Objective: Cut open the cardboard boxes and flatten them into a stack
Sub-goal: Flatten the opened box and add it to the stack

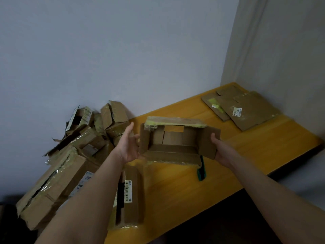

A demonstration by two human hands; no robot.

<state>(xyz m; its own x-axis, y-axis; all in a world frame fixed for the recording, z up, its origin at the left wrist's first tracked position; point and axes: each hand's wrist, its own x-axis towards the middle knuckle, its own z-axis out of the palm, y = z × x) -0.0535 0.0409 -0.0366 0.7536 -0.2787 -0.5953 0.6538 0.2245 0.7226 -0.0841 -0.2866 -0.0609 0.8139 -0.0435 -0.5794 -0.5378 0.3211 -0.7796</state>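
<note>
Left forearm (91,187), right forearm (263,182), left grip (129,145) and right grip (220,149), all bare to the picture's edge.

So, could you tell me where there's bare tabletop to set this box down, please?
Bare table lies right of the green tool, nearer than the flattened stack, and between that stack and the open box. The left end is crowded with piled boxes.

Bare table (246,155) lies free between the open box (175,138) and the flattened stack (246,110). A heap of boxes (84,138) crowds the left side, and a green tool (201,170) lies by the open box's near edge.
</note>
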